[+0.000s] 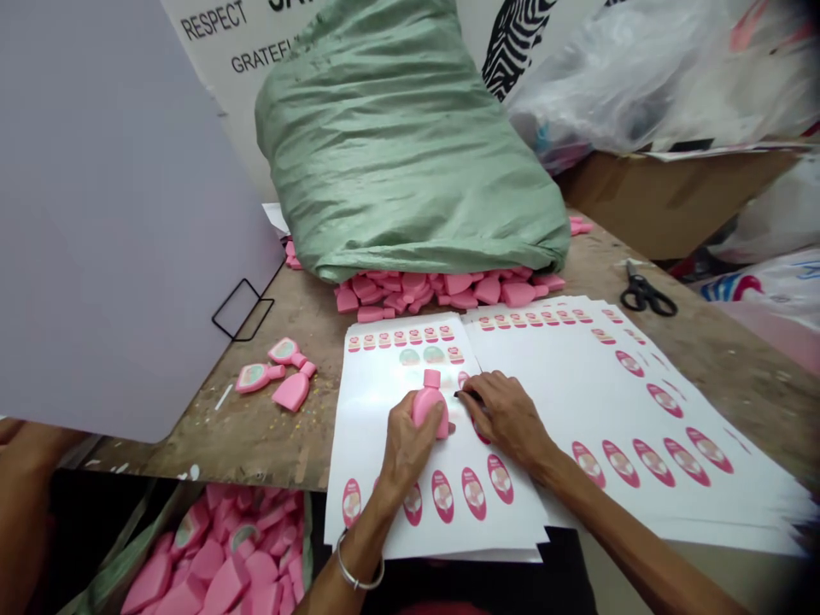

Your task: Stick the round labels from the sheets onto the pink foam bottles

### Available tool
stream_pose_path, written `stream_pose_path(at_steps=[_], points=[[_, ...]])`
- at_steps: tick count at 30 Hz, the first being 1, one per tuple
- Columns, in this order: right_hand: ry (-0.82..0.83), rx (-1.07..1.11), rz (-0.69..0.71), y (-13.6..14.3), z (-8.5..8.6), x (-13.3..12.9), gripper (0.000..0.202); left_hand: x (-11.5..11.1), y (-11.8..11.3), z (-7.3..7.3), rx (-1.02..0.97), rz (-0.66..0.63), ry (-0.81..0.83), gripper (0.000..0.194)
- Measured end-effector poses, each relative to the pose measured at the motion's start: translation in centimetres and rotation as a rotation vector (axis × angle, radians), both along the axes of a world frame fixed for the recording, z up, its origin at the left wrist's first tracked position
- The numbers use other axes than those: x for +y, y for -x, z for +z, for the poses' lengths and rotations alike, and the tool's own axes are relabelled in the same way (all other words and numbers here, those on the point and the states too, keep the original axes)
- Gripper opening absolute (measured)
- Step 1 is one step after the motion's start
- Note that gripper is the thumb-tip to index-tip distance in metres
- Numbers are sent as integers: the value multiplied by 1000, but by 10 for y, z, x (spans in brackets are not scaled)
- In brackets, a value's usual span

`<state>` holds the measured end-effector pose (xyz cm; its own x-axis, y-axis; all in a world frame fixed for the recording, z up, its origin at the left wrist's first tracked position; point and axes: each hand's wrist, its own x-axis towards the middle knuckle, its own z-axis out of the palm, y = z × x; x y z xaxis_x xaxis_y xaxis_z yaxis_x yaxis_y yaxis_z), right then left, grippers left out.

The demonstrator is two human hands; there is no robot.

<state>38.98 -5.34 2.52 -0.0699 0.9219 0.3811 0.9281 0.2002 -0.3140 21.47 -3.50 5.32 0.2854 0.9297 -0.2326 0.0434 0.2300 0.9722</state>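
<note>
My left hand (410,436), with a bangle at the wrist, is wrapped round a small pink bottle (431,401) held upright above a white sticker sheet (384,427). Just right of the bottle, my right hand (503,414) is over the same sheet, fingers bent and pinched together near a small dark tip; what they hold is too small to make out. The sheet carries rows of small labels and pink oval stickers (442,496). A second stack of sticker sheets (544,384) lies to the right.
Pink bottles spill from a green sack (410,154) at the back. Three bottles (293,389) lie left of the sheets. Black scissors (647,297) rest at the right. A grey panel (115,213) stands left, near another person's arm (29,504). Below is a sack of bottles (224,555).
</note>
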Motion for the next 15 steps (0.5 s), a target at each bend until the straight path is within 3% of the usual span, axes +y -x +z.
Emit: stream_pose_path(at_steps=[8, 15], points=[[19, 96, 33, 2, -3, 2, 15, 2, -2, -3, -12, -4, -7, 32], [3, 7, -8, 0, 1, -2, 19, 1, -1, -2, 1, -3, -11, 33]])
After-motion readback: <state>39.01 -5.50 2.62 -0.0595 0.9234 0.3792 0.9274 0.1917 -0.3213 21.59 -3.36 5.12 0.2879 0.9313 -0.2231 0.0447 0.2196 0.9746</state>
